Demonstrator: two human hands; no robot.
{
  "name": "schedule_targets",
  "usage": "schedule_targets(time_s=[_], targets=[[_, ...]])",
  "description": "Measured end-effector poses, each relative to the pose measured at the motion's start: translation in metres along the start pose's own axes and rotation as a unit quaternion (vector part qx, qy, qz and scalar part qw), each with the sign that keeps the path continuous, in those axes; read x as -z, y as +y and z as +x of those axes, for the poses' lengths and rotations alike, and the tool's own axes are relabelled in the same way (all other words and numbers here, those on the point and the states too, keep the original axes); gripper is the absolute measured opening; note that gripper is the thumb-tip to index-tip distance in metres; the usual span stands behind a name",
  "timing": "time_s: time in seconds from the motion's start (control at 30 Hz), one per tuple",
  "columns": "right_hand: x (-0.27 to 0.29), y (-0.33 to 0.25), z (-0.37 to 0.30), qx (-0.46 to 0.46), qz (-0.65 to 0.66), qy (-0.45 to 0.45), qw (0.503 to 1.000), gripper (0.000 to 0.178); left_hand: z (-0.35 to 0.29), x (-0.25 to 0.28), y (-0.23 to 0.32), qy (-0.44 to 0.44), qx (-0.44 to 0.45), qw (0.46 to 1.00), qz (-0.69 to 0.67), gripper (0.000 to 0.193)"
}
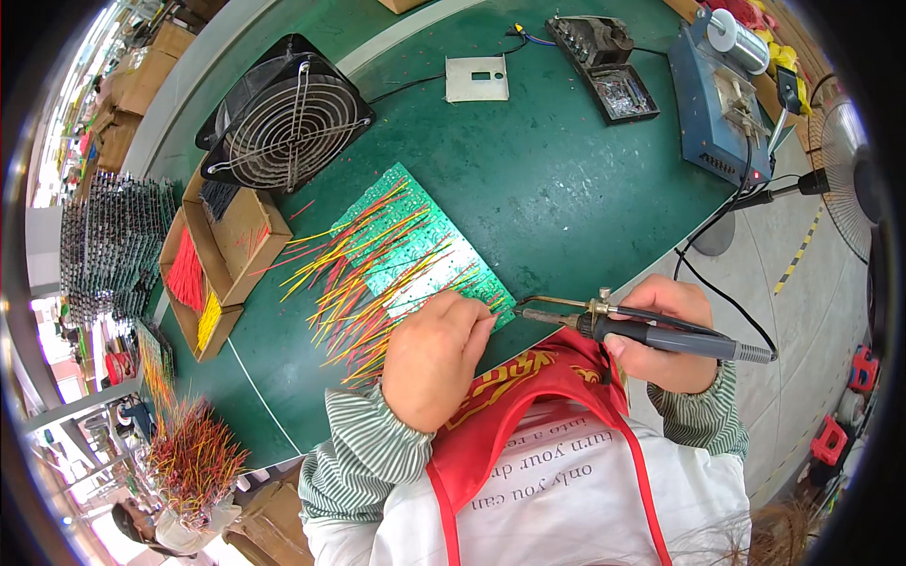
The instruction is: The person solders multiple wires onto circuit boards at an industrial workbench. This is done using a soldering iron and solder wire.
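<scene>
A green circuit board (429, 203) lies on the table, with many red and yellow wires (363, 302) fanning out from it to the left. My left hand (436, 354) is pinched closed over the board's near right corner; what its fingertips hold is hidden. My right hand (675, 335) grips a soldering iron (651, 332) with a thin brass solder feed tube (557, 302) fixed along it. The iron's tip points left and sits close to the board's corner, just right of my left fingertips.
Cardboard trays (269, 250) hold red and yellow wires. Behind them stands a black fan (297, 132). At back right are a blue solder feeder (717, 104), its cable running to the iron, and a black tray (618, 94). Stacked boards (113, 245) stand at far left.
</scene>
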State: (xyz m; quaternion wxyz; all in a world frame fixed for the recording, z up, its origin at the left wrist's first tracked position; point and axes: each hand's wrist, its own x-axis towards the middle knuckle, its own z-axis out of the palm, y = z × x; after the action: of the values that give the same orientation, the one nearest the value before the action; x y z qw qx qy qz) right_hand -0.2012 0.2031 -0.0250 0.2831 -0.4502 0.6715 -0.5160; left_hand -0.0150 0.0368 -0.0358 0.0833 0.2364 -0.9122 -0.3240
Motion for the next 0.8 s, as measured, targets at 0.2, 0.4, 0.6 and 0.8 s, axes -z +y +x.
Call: schedule_targets(time_s=[0.2,0.4,0.6,0.8], targets=[[-0.0024,0.0033,0.0013,-0.006,0.017,0.007,1.0,0.016,0.0054,-0.0037,-0.0027,-0.019,0.012,1.0,-0.013,0.007],[-0.0014,0.0071,0.0019,-0.014,0.023,-0.015,1.0,0.017,0.0056,-0.005,-0.0007,-0.023,0.021,0.999,-0.006,0.008],[0.0027,0.0045,0.0019,0.0,0.016,0.008,1.0,0.018,0.0082,-0.0055,-0.0018,-0.028,0.018,0.999,-0.004,0.008],[0.0022,0.0015,0.0055,-0.055,0.04,0.039,0.997,0.019,0.0032,0.0024,-0.0054,-0.018,0.031,0.999,-0.02,0.007]])
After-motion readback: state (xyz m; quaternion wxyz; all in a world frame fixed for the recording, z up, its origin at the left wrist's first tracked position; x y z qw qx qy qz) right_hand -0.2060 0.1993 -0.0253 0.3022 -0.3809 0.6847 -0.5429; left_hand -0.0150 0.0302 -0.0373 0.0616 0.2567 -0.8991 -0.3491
